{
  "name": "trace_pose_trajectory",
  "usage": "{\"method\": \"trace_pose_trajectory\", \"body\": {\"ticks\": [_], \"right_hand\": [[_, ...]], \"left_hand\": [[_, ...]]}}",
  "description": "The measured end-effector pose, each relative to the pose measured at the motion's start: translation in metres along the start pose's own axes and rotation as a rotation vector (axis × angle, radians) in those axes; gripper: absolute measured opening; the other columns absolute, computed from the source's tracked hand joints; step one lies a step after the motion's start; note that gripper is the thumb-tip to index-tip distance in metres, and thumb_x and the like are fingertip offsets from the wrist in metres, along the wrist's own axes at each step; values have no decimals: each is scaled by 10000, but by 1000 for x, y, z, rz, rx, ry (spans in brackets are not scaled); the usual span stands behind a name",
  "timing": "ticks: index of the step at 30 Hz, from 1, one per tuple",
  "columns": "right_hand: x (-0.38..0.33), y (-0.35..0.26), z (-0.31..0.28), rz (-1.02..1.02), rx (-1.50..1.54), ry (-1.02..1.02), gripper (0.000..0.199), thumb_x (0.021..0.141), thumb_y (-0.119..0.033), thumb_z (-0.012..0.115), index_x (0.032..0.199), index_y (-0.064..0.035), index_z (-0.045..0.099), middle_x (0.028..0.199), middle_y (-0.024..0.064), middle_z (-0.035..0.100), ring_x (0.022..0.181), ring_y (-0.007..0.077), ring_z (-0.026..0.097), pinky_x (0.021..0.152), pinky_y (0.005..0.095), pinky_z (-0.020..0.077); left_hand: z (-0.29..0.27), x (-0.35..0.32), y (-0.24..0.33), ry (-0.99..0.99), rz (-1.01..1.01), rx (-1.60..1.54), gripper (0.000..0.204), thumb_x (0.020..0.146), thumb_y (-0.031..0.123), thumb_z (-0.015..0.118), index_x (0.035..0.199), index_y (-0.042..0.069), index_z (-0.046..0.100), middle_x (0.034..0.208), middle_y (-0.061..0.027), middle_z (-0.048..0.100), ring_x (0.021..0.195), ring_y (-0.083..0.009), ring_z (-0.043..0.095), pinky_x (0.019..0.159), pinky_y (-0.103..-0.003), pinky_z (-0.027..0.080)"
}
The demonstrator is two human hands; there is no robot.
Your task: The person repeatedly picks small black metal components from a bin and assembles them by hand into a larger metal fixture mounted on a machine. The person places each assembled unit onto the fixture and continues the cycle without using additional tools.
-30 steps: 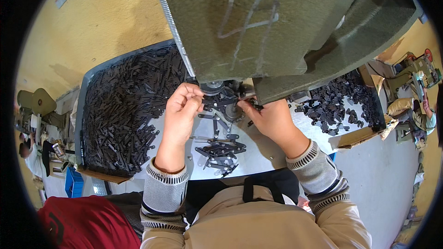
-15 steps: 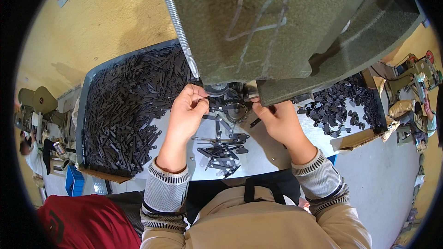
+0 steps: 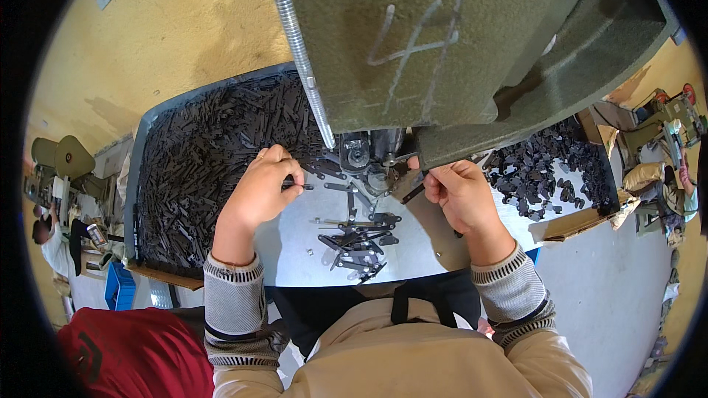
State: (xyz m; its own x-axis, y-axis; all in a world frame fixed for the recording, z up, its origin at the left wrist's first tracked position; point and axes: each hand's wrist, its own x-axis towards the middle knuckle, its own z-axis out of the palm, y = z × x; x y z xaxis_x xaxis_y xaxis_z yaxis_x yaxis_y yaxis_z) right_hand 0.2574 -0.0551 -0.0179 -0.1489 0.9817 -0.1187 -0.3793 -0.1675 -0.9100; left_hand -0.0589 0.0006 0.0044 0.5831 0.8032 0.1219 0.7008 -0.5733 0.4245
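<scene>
My left hand (image 3: 259, 186) is curled at the right side of the strip pile, thumb and forefinger closed around a small black metal strip (image 3: 301, 186). Below the machine head, my right hand (image 3: 463, 195) pinches another black metal strip (image 3: 413, 193), which points down and left from the fingertips. Between the hands is the press's round tooling (image 3: 358, 153), with jointed metal linkages (image 3: 355, 195) beneath it. Several assembled linkages (image 3: 358, 250) lie heaped on the metal tabletop nearer to me.
The big green machine head (image 3: 398, 37) overhangs the table, a threaded rod (image 3: 299, 48) at its left. Black strips (image 3: 199, 169) fill a large tray at left; small black plates (image 3: 542, 177) lie at right beside cardboard (image 3: 582, 222). A person in red (image 3: 140, 354) is close on my left.
My left hand has moved left, away from the tooling toward the strip pile. My right hand has drawn slightly right and down from the machine. The tooling shows more fully between them.
</scene>
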Motion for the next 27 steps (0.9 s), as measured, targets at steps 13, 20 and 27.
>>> {"method": "trace_pose_trajectory", "body": {"ticks": [13, 20, 27], "right_hand": [[1, 0, 17, -228, -421, 127, 278, 985, -233, 507, 924, 7, 634, 718, 10, 575, 622, 94, 500, 563, 239, 408], [-7, 1, 18, -215, -242, 148, 168, 939, -97, 559, 931, 44, 650, 805, 72, 654, 691, 135, 584, 620, 271, 472], [-1, -1, 23, -148, -111, 198, 143, 925, -9, 516, 935, 74, 633, 850, 111, 666, 769, 170, 642, 691, 281, 537]], "left_hand": [[35, 28, 52, 188, -107, -1023, 120, 840, 20, 691, 890, 9, 583, 827, -8, 619, 760, -74, 573, 708, -227, 474], [60, 37, 56, 207, -157, -1077, 129, 812, 22, 729, 884, 3, 623, 901, -69, 673, 803, -88, 599, 731, -237, 497], [59, 37, 50, 246, -171, -1039, 136, 847, 35, 689, 928, 17, 581, 851, -25, 645, 783, -89, 607, 706, -238, 501]]}}
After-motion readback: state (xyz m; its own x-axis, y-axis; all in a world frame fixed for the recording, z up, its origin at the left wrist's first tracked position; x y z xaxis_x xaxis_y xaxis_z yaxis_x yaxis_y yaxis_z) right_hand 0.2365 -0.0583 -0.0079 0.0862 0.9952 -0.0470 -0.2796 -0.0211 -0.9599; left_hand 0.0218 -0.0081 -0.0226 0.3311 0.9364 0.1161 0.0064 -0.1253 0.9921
